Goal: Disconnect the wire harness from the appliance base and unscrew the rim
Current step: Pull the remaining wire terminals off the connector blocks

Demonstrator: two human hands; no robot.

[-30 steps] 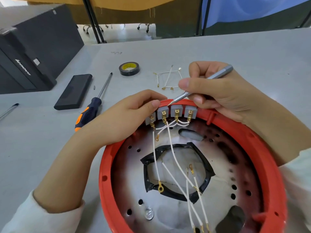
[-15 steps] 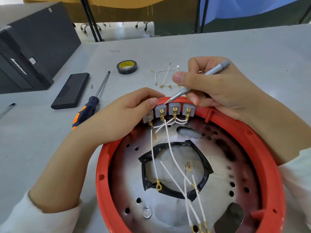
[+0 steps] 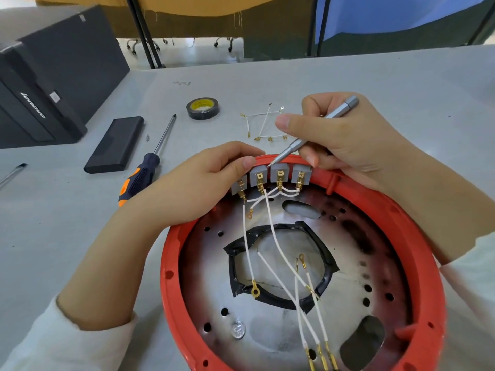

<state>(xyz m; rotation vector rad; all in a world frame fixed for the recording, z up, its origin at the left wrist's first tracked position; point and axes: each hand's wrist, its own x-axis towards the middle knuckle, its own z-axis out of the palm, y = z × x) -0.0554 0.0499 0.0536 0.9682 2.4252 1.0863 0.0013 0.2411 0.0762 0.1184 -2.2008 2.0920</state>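
1. Grey tabletop (image 3: 348, 84) is carrying everything; dark curtains are hanging behind.
2. Red round rim (image 3: 171, 263) of the appliance base is sitting near the table's front edge, between both forearms.
3. Left hand (image 3: 187, 188) is resting on the rim's far left, fingers curled, thumb pressing the grey terminal blocks (image 3: 278, 176).
4. Right hand (image 3: 345, 145) is pinching a slim silver screwdriver (image 3: 316, 129), tip touching the blocks' top.
5. White wires (image 3: 270, 231) with brass lugs are trailing across the scorched, perforated metal plate (image 3: 361, 266).
6. Beyond: loose wire set (image 3: 263, 124), tape roll (image 3: 202, 108), orange-handled screwdriver (image 3: 142, 178), black case (image 3: 115, 144), black computer tower (image 3: 53, 76).
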